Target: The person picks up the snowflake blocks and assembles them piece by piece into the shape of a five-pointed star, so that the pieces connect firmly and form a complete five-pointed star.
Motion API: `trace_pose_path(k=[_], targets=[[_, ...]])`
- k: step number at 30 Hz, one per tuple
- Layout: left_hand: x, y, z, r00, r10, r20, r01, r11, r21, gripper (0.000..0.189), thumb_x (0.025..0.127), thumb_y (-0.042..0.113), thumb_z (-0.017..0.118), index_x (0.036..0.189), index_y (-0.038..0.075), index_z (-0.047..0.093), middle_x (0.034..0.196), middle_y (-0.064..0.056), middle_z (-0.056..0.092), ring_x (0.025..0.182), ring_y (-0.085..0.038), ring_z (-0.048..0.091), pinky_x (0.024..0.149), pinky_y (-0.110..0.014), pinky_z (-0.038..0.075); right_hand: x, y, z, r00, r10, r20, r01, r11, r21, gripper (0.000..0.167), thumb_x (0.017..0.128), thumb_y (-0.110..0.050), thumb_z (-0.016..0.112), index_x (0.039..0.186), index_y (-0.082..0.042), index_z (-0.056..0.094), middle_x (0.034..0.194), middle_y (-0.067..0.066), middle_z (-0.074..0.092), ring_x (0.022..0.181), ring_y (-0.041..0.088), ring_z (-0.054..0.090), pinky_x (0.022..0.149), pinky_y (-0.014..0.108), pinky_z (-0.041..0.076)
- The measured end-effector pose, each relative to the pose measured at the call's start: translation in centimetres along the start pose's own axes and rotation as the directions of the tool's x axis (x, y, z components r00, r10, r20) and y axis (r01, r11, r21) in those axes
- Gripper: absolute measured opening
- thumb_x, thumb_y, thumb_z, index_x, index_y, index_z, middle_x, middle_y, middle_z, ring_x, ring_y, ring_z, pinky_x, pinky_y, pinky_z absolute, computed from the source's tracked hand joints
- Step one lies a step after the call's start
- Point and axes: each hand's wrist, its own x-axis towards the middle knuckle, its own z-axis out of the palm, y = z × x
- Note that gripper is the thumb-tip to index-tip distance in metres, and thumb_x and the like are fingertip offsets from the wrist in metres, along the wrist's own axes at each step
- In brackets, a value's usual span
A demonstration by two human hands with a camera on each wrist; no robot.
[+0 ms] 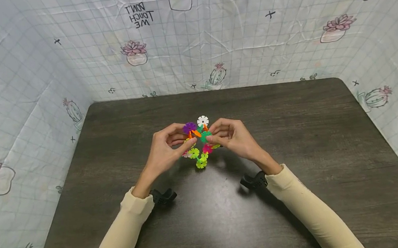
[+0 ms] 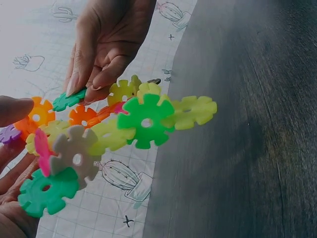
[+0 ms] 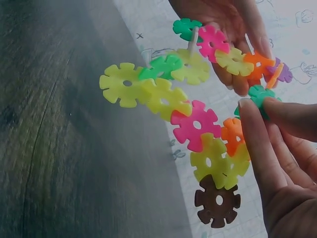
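Notched plastic snowflake discs in many colours are slotted together into a branching chain (image 1: 193, 153), held up above the table. My left hand (image 1: 166, 148) grips the chain's left part, near a purple disc (image 1: 189, 127) and an orange disc (image 2: 41, 112). Between thumb and forefinger, my right hand (image 1: 235, 137) pinches a green disc (image 3: 259, 99). This green disc meets an orange disc on edge; whether they are fully slotted cannot be told. Lime discs (image 3: 125, 84), a pink disc (image 3: 196, 125) and a brown disc (image 3: 218, 201) hang lower. A white disc (image 1: 202, 120) shows at the far side.
The dark wood-grain table (image 1: 210, 228) extends around both forearms. A white gridded cloth (image 1: 239, 26) printed with cacti surrounds its back and sides. Black wrist-camera mounts (image 1: 163, 196) sit at the cuffs of both cream sleeves (image 1: 311, 205).
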Motion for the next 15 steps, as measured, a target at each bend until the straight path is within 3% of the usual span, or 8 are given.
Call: trace_pose_path(k=[8, 15], targets=[[0.05, 0.05, 0.14, 1.000, 0.015, -0.012, -0.015, 1.000, -0.005, 0.032, 0.090, 0.012, 0.083, 0.120, 0.006, 0.071, 0.110, -0.014, 0.078, 0.095, -0.022, 0.077, 0.085, -0.028, 0.064, -0.02, 0.06, 0.02, 1.000, 0.016, -0.013, -0.015, 0.997, 0.078, 0.017, 0.096, -0.004, 0.075, 0.107, 0.005, 0.066, 0.093, 0.007, 0.078, 0.084, 0.025, 0.080, 0.079, 0.045, 0.066], [0.11, 0.06, 0.27, 1.000, 0.012, 0.004, -0.012, 1.000, -0.023, 0.032, 0.091, 0.012, 0.082, 0.120, 0.006, 0.071, 0.110, -0.015, 0.077, 0.095, -0.021, 0.077, 0.085, -0.029, 0.065, -0.14, -0.10, 0.15, 1.000, 0.015, -0.027, -0.013, 0.997, 0.073, 0.018, 0.095, -0.004, 0.076, 0.109, 0.003, 0.067, 0.096, 0.008, 0.078, 0.085, 0.023, 0.080, 0.079, 0.043, 0.067]])
